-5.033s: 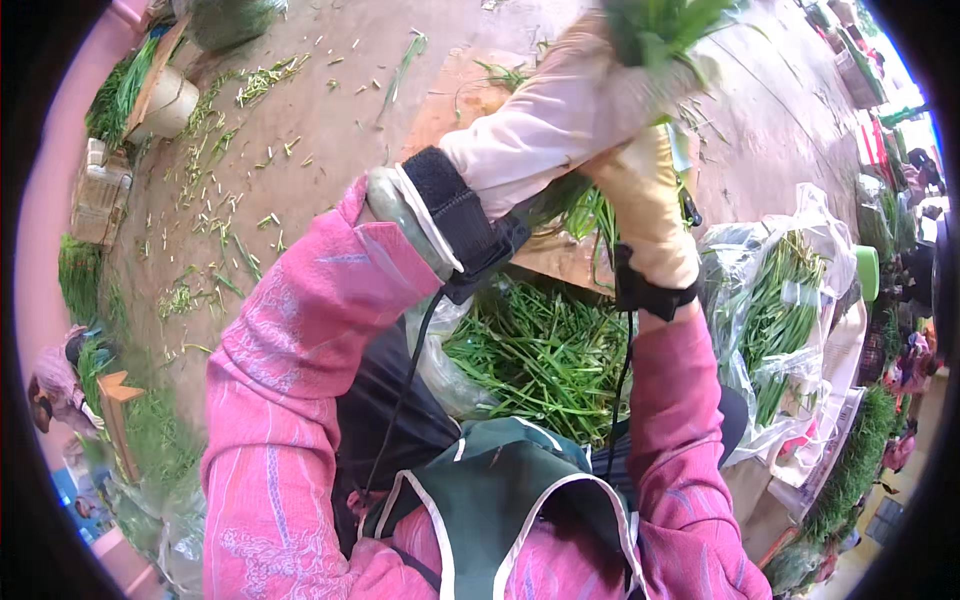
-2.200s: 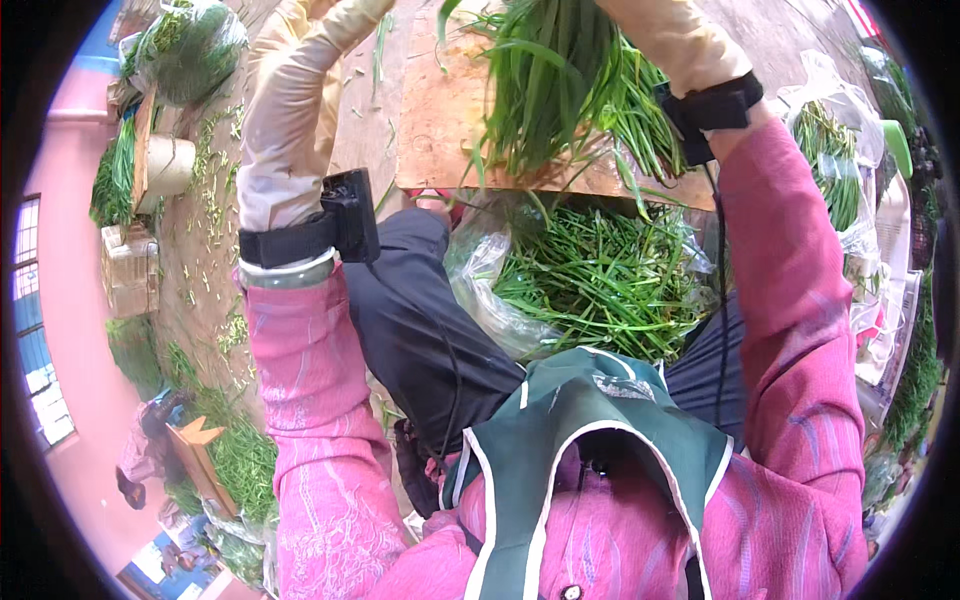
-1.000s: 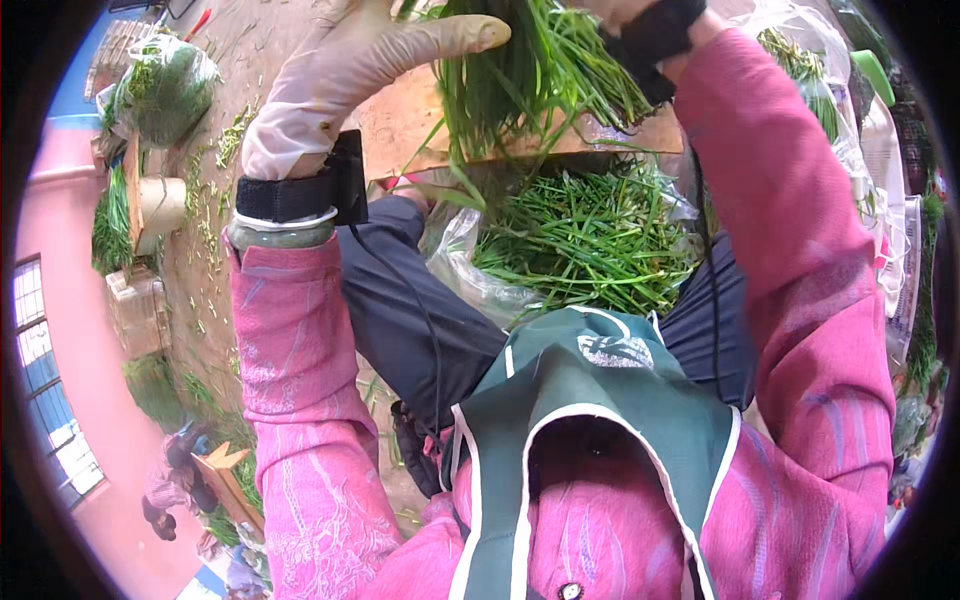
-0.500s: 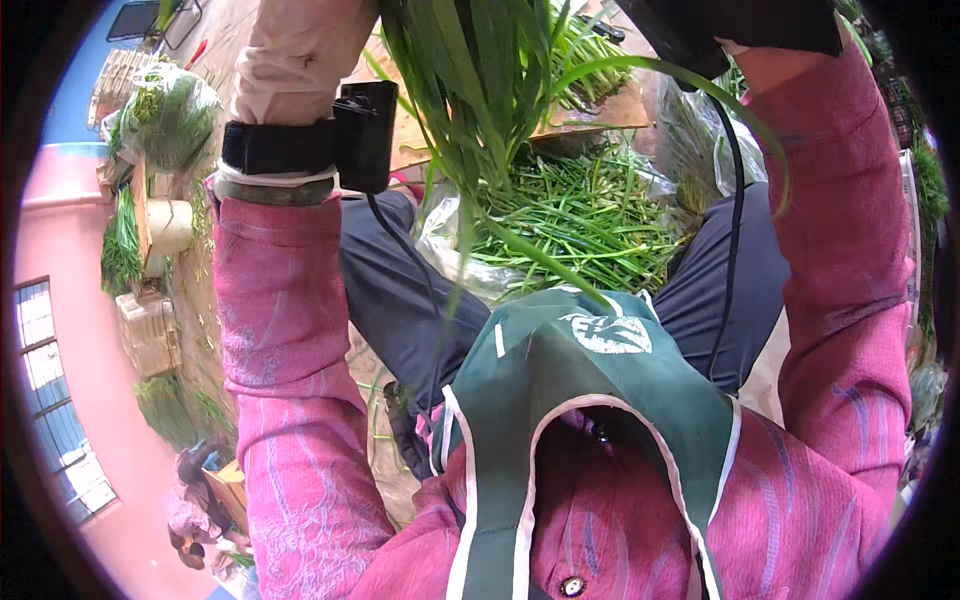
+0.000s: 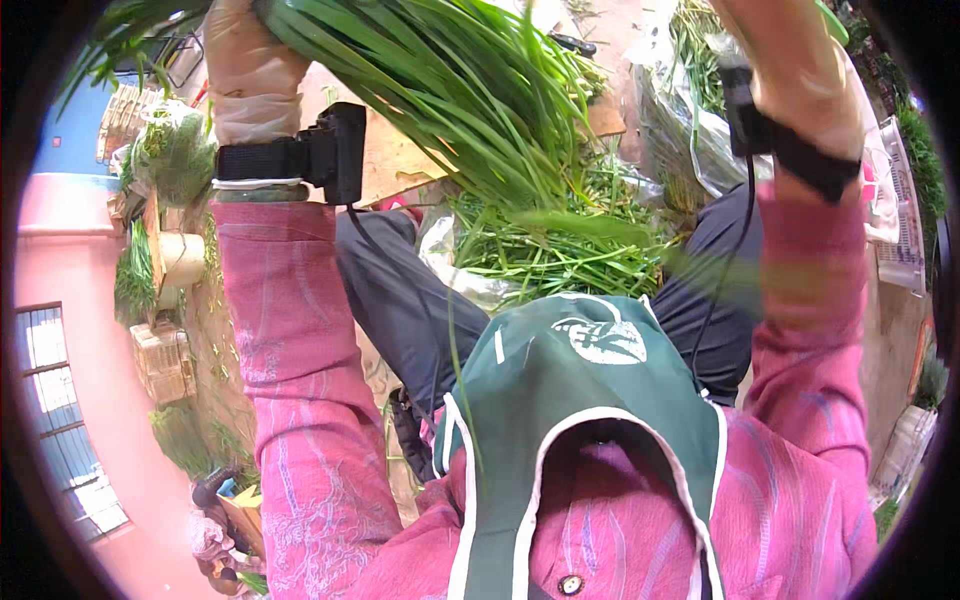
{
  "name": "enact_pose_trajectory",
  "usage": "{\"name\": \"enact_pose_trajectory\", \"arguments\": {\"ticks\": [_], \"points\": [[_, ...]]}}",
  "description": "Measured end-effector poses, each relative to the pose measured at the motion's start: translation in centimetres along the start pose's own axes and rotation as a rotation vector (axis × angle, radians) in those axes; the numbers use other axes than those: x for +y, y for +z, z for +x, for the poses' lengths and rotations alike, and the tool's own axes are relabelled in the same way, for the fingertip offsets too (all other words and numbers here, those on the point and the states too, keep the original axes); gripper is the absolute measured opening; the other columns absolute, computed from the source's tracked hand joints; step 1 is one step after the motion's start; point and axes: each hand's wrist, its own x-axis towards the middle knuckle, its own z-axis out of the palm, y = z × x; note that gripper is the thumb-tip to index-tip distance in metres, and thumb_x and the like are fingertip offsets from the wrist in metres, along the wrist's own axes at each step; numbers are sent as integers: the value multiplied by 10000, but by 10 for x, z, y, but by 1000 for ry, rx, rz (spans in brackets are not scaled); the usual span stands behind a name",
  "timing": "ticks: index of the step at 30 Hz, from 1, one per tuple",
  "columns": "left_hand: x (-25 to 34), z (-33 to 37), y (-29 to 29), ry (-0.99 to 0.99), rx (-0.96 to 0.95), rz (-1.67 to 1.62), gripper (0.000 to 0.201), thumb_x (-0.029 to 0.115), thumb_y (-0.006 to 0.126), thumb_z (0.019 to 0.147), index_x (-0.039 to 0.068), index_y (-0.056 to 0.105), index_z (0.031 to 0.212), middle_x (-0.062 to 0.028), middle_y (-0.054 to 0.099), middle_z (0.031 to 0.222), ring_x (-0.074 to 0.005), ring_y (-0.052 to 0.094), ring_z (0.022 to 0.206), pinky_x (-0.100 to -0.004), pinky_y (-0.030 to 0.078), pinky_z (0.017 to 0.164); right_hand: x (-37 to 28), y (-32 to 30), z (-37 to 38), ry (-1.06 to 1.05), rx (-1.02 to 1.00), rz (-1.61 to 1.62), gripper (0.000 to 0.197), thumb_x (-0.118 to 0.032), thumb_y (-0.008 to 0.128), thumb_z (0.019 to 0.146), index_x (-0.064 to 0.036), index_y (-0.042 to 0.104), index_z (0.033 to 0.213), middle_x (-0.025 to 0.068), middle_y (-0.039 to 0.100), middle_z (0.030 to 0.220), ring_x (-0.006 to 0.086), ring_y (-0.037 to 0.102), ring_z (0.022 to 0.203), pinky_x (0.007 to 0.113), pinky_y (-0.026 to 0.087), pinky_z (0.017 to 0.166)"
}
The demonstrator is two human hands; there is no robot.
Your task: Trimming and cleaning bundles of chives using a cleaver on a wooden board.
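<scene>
Bundle of long green chives [image 5: 450, 90] raised high, close to the head camera, above clear bags of the same greens [image 5: 560, 250] on the lap. Left hand [image 5: 245, 60], gloved, wrapped around the gathered end of the bundle; loose blade tips fanning down and right. Right hand [image 5: 790, 70] also up, grip out of frame, so cannot tell. Probably light, limp, easily bruised and apt to slide apart: best gripped firmly round the bunched stems, never by the floppy tips.
</scene>
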Motion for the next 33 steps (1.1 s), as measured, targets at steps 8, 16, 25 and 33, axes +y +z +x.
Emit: {"name": "enact_pose_trajectory", "arguments": {"ticks": [8,16,25,33], "points": [[47,40,-113,-92,25,-279,284,203,549,942,-10,645,1104,-179,667,1117,-323,619,1075,-483,485,964,22,40,-149,791,-25,508,482,-185,700,876,-20,518,1290,78,604,1178,143,572,1093,300,457,943],[71,33,-61,3,-44,-528,301,320,531,947,32,532,861,-102,537,813,-318,549,910,-491,421,955,32,79,-128,787,-145,752,553,-355,661,914,16,505,1293,78,599,1172,130,559,1044,285,451,920],[104,8,-26,244,-111,-419,271,321,678,839,121,503,780,31,474,706,-128,464,728,-350,364,905,36,122,-132,919,-114,948,289,-322,561,989,-51,618,1071,-33,586,808,39,451,605,201,375,559],[123,-2,-40,325,-126,-207,260,363,683,808,151,534,779,74,477,672,-121,457,725,-339,359,900,88,134,-227,663,-956,-118,273,-290,603,879,-62,664,1015,161,678,833,335,660,808,426,507,748]]}}
